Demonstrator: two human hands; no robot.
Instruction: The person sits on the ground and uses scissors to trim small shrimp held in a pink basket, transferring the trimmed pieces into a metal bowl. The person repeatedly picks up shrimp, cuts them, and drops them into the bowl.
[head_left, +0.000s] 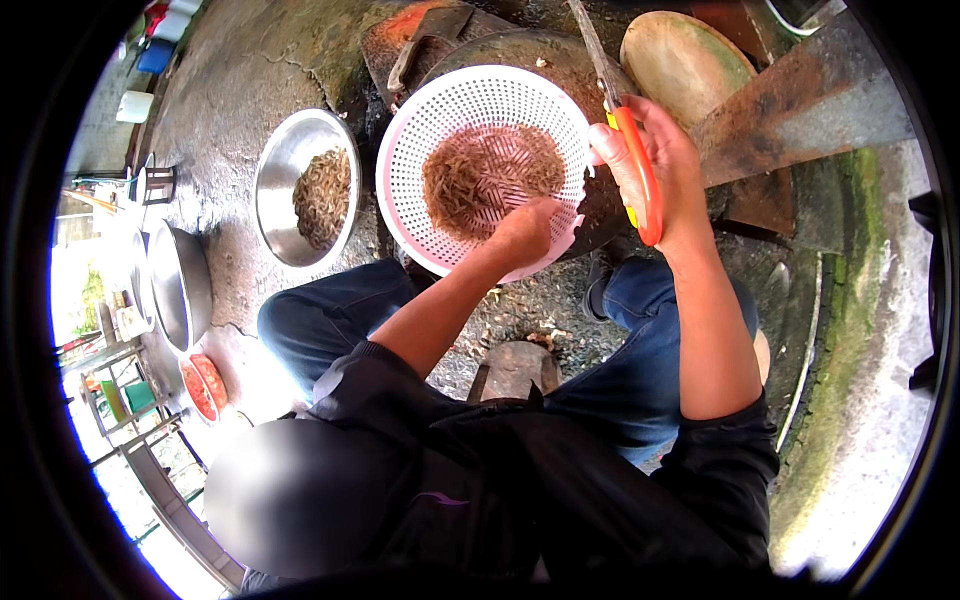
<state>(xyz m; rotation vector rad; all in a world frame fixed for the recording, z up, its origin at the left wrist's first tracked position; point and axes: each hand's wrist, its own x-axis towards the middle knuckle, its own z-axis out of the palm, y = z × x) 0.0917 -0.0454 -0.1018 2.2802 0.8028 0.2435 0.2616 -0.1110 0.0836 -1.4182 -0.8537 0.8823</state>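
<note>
My left hand (525, 231) is inside a white and pink plastic colander (405, 161), its fingers curled low at the near right side; whether they pinch anything is hidden. Small brownish shrimp (454, 187) lie in the colander in a dense heap at the left and a looser patch at the right. In my right hand (660, 161), beside the colander's right rim, are scissors with red and yellow handles (646, 180), their dirty blades pointing up and away. Left of the colander, a stainless steel bowl (279, 202) holds more shrimp (324, 196).
Beneath the colander is a dark round surface (607, 214). A cleaver-like tool (427, 41) lies behind it, and a round board (675, 64) stands at upper right beside a rusty metal beam (802, 97). Large metal basins (180, 285) and a red basket (204, 386) are at left.
</note>
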